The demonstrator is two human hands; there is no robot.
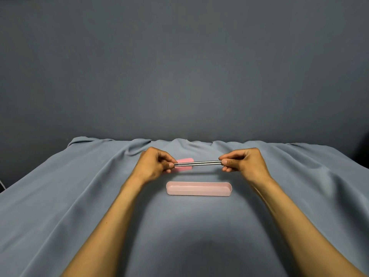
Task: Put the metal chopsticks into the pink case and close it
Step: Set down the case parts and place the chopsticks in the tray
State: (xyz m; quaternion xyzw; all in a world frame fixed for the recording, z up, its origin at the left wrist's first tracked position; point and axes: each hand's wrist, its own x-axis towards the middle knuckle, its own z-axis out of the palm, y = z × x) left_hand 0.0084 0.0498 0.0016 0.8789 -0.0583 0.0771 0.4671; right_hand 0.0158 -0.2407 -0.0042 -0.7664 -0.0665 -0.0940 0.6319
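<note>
The metal chopsticks (197, 163) are held level and side by side above the cloth. My left hand (154, 164) pinches their left ends, and my right hand (242, 162) pinches their right ends. Below and nearer to me lies the pink case (199, 189), a long open tray with rounded ends and nothing inside it. The pink lid (184, 161) rests flat on the cloth behind the chopsticks, partly hidden by my left hand and by the chopsticks.
A wrinkled blue-grey cloth (79, 196) covers the table, with folds along its far edge. Behind it stands a plain grey wall (179, 66). A dark object (364, 148) shows at the far right edge.
</note>
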